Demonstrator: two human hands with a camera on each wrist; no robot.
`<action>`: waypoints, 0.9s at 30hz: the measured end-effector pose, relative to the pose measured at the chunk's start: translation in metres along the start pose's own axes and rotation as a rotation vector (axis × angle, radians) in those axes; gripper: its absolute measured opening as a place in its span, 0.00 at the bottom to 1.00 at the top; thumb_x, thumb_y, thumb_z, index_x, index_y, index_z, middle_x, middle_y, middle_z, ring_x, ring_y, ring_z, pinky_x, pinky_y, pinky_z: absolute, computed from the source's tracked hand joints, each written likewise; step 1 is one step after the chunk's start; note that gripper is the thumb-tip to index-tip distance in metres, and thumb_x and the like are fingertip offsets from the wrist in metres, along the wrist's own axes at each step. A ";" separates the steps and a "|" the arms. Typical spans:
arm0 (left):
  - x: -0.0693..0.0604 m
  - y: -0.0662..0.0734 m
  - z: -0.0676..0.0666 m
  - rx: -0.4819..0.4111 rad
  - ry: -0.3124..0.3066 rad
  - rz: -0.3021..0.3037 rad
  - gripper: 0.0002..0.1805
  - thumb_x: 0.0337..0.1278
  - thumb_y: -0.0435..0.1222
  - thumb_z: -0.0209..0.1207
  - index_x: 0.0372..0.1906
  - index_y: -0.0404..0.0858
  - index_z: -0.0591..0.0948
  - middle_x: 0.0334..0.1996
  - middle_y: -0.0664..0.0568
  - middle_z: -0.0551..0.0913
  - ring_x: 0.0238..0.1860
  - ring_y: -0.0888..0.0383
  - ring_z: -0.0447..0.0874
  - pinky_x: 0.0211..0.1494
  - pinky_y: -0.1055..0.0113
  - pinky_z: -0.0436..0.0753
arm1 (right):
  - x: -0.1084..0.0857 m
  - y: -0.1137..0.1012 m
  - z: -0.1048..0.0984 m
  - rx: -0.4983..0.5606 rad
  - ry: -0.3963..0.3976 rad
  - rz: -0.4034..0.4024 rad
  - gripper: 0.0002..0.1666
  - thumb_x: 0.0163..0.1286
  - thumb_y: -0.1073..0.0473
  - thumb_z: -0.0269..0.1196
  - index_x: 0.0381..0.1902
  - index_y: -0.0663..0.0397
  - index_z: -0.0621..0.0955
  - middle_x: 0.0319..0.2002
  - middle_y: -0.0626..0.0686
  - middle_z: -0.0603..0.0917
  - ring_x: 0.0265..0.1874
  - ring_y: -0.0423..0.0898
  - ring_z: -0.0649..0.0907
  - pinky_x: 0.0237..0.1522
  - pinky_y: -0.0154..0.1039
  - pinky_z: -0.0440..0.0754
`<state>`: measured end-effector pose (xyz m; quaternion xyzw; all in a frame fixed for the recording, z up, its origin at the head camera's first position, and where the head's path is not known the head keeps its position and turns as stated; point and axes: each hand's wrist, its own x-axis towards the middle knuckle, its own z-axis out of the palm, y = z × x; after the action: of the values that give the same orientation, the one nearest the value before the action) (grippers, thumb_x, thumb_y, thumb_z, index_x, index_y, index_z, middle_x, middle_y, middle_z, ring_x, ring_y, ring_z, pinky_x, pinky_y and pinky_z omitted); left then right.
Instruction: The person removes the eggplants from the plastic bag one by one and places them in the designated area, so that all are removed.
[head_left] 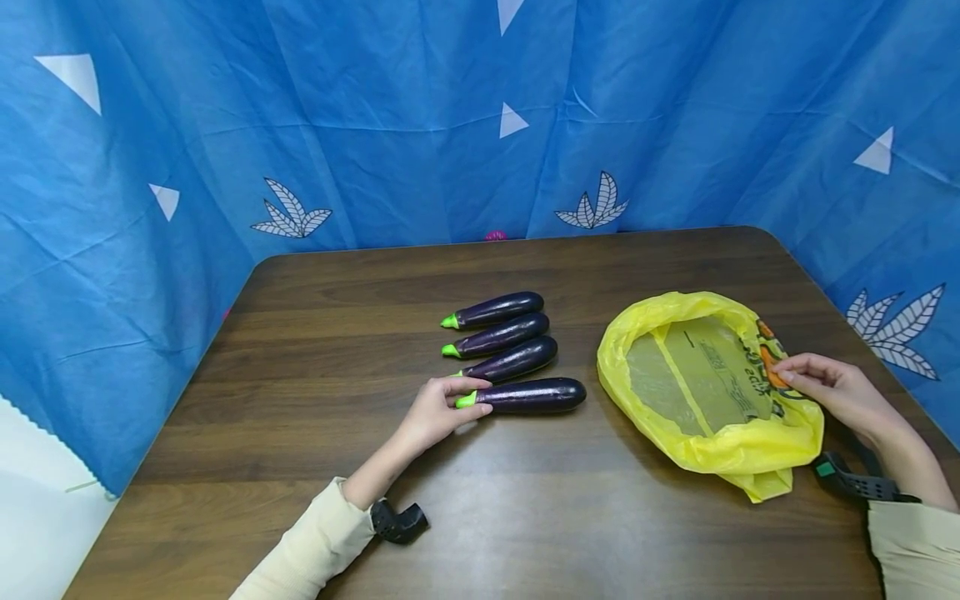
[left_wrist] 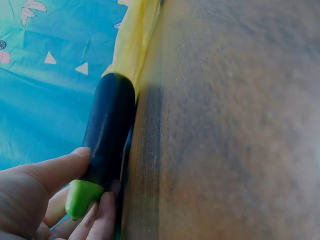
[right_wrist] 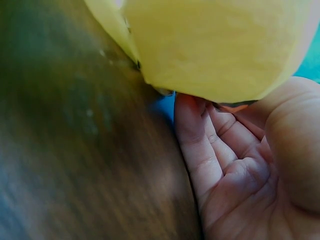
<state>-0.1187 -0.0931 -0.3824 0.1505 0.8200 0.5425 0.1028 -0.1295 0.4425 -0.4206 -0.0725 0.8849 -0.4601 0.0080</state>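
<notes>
In the head view my left hand [head_left: 441, 410] pinches the green stem end of the nearest dark purple eggplant [head_left: 534, 396], its thumb on one side and fingers on the other. The left wrist view has the same eggplant [left_wrist: 109, 130] between thumb and fingers, pointing toward the yellow bag. Three more eggplants [head_left: 504, 335] lie behind it in a row, green ends to the left. My right hand [head_left: 843, 392] grips the right rim of an open yellow plastic bag [head_left: 652, 433]. From the right wrist, the bag [right_wrist: 200, 55] hides the fingertips.
A brown wooden table [head_left: 300, 433] bears everything. Behind it and along its sides hangs a blue curtain [head_left: 420, 167] with white triangles and leaf patterns. Black straps with mounts [head_left: 401, 523] sit on both wrists.
</notes>
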 end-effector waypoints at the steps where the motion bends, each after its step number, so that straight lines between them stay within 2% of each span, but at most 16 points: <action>1: 0.002 -0.006 0.001 -0.002 0.001 0.003 0.17 0.52 0.28 0.64 0.48 0.26 0.80 0.48 0.38 0.80 0.36 0.52 0.82 0.30 0.72 0.76 | 0.000 0.000 0.000 -0.002 0.000 0.000 0.08 0.72 0.63 0.53 0.43 0.56 0.80 0.36 0.32 0.80 0.34 0.27 0.76 0.33 0.21 0.72; 4: 0.006 -0.021 0.003 0.005 0.009 0.016 0.17 0.51 0.29 0.66 0.47 0.29 0.81 0.48 0.40 0.80 0.44 0.50 0.81 0.39 0.66 0.79 | 0.000 0.000 0.000 -0.003 0.002 0.001 0.08 0.72 0.64 0.53 0.43 0.56 0.80 0.36 0.32 0.80 0.34 0.27 0.76 0.33 0.21 0.72; 7: 0.007 -0.029 0.003 0.025 0.022 0.024 0.17 0.50 0.32 0.67 0.47 0.33 0.83 0.47 0.44 0.81 0.45 0.51 0.81 0.44 0.62 0.78 | 0.001 -0.001 0.000 0.006 -0.003 -0.006 0.08 0.72 0.64 0.53 0.42 0.56 0.80 0.36 0.32 0.80 0.35 0.27 0.76 0.33 0.21 0.72; 11: 0.007 -0.030 0.003 0.056 0.029 0.046 0.16 0.50 0.33 0.67 0.46 0.36 0.83 0.45 0.48 0.82 0.45 0.55 0.81 0.47 0.61 0.77 | 0.001 -0.001 0.000 0.007 -0.003 -0.007 0.08 0.72 0.65 0.53 0.42 0.56 0.80 0.36 0.32 0.80 0.34 0.28 0.77 0.33 0.21 0.72; 17: 0.007 -0.029 0.002 0.130 0.087 0.073 0.13 0.49 0.32 0.68 0.43 0.37 0.85 0.42 0.51 0.84 0.41 0.58 0.82 0.43 0.64 0.78 | 0.001 -0.001 0.000 0.004 -0.003 0.000 0.08 0.72 0.64 0.54 0.43 0.55 0.80 0.36 0.33 0.81 0.34 0.28 0.77 0.33 0.21 0.72; 21: 0.006 -0.029 0.002 0.160 0.120 0.061 0.13 0.47 0.32 0.69 0.42 0.38 0.85 0.40 0.51 0.84 0.40 0.59 0.82 0.43 0.64 0.78 | 0.000 -0.001 0.000 0.009 -0.004 -0.005 0.08 0.72 0.64 0.53 0.42 0.55 0.80 0.35 0.34 0.81 0.34 0.29 0.77 0.33 0.21 0.72; 27: 0.003 -0.028 0.001 0.133 0.125 0.031 0.13 0.47 0.32 0.69 0.42 0.38 0.85 0.41 0.51 0.84 0.43 0.56 0.82 0.46 0.63 0.78 | 0.001 -0.002 0.001 0.009 -0.001 -0.006 0.08 0.72 0.64 0.54 0.42 0.55 0.80 0.35 0.35 0.81 0.33 0.29 0.77 0.33 0.21 0.72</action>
<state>-0.1247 -0.1014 -0.4082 0.1355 0.8566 0.4968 0.0328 -0.1298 0.4409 -0.4197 -0.0752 0.8826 -0.4641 0.0074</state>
